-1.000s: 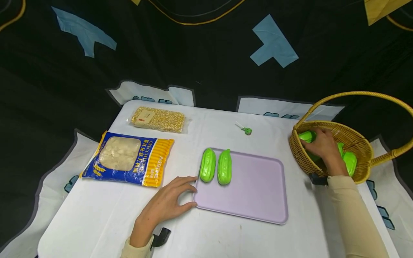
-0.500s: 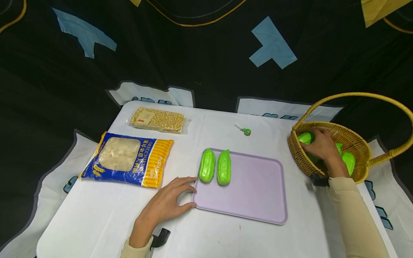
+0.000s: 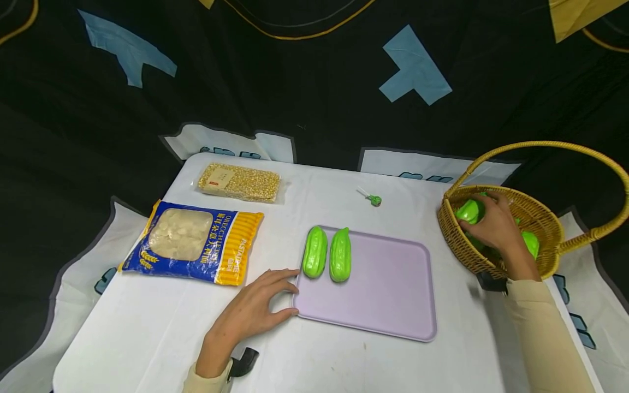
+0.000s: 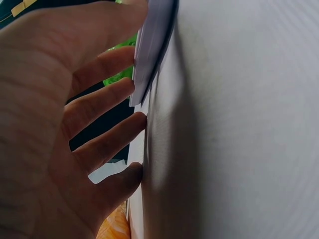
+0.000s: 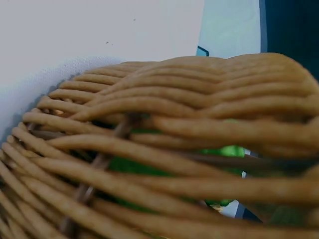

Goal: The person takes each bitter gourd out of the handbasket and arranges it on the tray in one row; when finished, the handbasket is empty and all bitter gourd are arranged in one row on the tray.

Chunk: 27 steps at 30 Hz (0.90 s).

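Observation:
My left hand rests at the left edge of a lilac tray, thumb and fingertips touching its rim. Its fingers are spread and fairly straight in the left wrist view. Two shiny ribbed bitter melons, one beside the other, lie upright-on-page at the tray's left end. Inside a wicker basket, my right hand curls round another green bitter melon; its fingertips are hidden. More green shows behind that wrist. Wicker weave blocks the hand in the right wrist view.
A blue and yellow pasta bag lies at left, with a pack of corn kernels behind it. A green lollipop lies beyond the tray. The basket's tall handle arches above it, near the right edge of the white table.
The right hand has shifted slightly inside the basket, and the bitter melon in it has tilted and shows more. The left hand and tray have stayed put.

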Available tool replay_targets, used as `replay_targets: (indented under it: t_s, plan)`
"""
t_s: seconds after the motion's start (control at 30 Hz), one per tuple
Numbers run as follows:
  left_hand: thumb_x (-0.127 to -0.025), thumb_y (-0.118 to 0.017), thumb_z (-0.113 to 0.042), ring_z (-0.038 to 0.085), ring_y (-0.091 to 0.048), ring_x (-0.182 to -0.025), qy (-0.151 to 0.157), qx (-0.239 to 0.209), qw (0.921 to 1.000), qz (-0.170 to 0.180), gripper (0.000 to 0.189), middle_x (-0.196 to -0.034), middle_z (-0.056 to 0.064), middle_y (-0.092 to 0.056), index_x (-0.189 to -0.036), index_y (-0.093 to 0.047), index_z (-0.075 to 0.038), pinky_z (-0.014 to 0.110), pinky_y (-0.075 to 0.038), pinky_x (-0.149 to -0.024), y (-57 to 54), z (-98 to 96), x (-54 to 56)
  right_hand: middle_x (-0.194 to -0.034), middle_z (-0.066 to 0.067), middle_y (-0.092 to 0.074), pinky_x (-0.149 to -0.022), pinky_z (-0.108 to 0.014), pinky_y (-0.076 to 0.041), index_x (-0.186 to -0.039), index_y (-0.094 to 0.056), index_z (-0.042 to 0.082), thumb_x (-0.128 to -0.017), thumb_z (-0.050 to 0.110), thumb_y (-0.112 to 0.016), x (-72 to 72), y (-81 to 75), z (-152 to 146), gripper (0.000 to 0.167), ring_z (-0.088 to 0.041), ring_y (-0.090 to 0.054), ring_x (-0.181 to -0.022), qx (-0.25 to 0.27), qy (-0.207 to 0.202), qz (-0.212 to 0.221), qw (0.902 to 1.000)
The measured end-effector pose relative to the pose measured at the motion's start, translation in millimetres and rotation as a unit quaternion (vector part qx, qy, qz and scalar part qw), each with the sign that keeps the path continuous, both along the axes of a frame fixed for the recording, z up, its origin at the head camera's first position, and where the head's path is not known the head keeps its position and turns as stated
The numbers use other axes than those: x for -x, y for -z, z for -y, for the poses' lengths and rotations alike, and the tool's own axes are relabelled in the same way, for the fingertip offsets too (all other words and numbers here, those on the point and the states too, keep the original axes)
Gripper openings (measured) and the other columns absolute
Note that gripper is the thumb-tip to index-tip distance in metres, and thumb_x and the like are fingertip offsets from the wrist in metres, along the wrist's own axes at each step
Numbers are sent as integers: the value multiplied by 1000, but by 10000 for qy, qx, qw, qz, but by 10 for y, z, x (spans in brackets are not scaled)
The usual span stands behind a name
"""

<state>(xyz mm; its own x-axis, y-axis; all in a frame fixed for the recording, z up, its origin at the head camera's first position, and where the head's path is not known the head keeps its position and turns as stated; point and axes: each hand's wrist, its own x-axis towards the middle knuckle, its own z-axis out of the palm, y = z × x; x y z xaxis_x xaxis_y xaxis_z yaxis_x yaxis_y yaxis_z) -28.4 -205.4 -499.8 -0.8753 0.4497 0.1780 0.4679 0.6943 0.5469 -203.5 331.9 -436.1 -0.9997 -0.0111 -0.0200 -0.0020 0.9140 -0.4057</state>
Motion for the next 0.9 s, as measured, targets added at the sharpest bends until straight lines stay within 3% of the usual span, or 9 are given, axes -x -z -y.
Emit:
replay_targets:
  t_s: [0.27, 0.6, 0.9]
  plan:
    - [-87, -92, -39, 20, -56, -144, -60, 28, 9999, 79, 35, -155, -5, -61, -115, -78, -24, 46, -38, -129, 7, 5, -2, -170, -37, -10, -106, -86, -39, -158, -42, -4, -93, 26, -81, -111, -65, 31, 82, -68, -30, -143, 147, -4, -173, 9997]
    - [-86, -92, -40, 18, -56, -144, -115, 16, 9997, 205, 36, -157, -7, -59, -116, -78, -25, 41, -48, -122, 4, -3, -3, -173, -34, -6, -106, -88, -37, -160, -40, -6, -94, 29, -81, -250, -158, 75, 84, -64, -20, -152, 276, 101, -358, 9989]
    - [-86, -92, -39, 18, -57, -143, -84, -39, 9998, 154, 36, -156, -6, -60, -116, -78, -24, 40, -49, -121, 6, 0, -1, -174, -32, -8, -100, -85, -42, -159, -42, -4, -96, 32, -79, -421, -274, 113, 82, -63, -25, -149, 465, -15, -641, 9969]
